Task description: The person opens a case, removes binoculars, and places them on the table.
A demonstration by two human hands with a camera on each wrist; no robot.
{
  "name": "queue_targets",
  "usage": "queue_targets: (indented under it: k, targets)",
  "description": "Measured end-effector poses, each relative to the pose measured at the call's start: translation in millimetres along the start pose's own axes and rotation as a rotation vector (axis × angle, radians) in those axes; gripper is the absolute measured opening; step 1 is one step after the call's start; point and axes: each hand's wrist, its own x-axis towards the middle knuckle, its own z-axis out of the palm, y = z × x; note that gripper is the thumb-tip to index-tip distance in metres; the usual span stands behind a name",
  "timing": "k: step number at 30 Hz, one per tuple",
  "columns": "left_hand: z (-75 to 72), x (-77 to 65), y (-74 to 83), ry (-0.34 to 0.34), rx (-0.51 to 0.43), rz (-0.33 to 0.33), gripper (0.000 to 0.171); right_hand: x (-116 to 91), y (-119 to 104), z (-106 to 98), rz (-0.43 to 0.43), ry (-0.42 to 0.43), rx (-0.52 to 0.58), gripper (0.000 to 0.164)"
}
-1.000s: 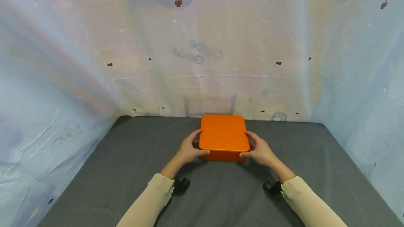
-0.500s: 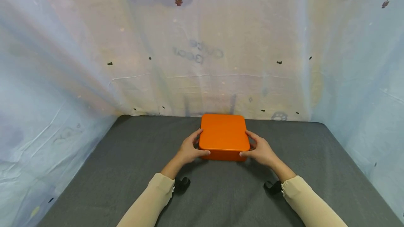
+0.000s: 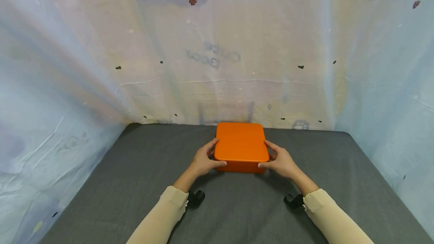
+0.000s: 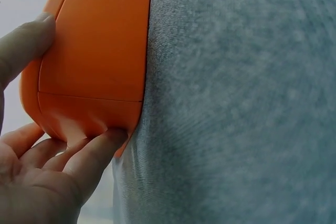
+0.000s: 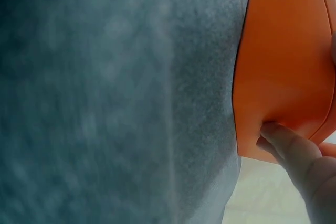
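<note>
An orange box [image 3: 241, 142] with rounded corners and a smooth flat top sits on the grey cloth. My left hand [image 3: 203, 162] grips its left front corner, thumb on the front and fingers along the left side. At the opposite corner my right hand [image 3: 284, 164] holds it the same way. In the left wrist view, a thin seam runs down the box wall [image 4: 100, 51] near the corner, and several fingertips press the side below it. The right wrist view has fingertips on the box's right side [image 5: 283, 66], with the thumb mostly cut off by the frame.
Grey cloth [image 3: 152, 157] covers the table, with soft creases toward the front. Close behind the box, a pale patterned curtain [image 3: 217, 97] hangs along the table's back edge. More curtain [image 3: 390, 123] closes off both sides. Black straps [image 3: 195, 199] show at both wrists, under cream sleeves.
</note>
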Motion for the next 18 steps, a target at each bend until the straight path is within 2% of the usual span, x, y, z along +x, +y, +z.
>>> queue_targets:
  k: [18]
  targets:
    - [-0.1, 2.2, -0.5, -0.006, -0.023, -0.001, 0.094, 1.0, 2.7, -1.2, 0.017, 0.008, 0.027, 0.095]
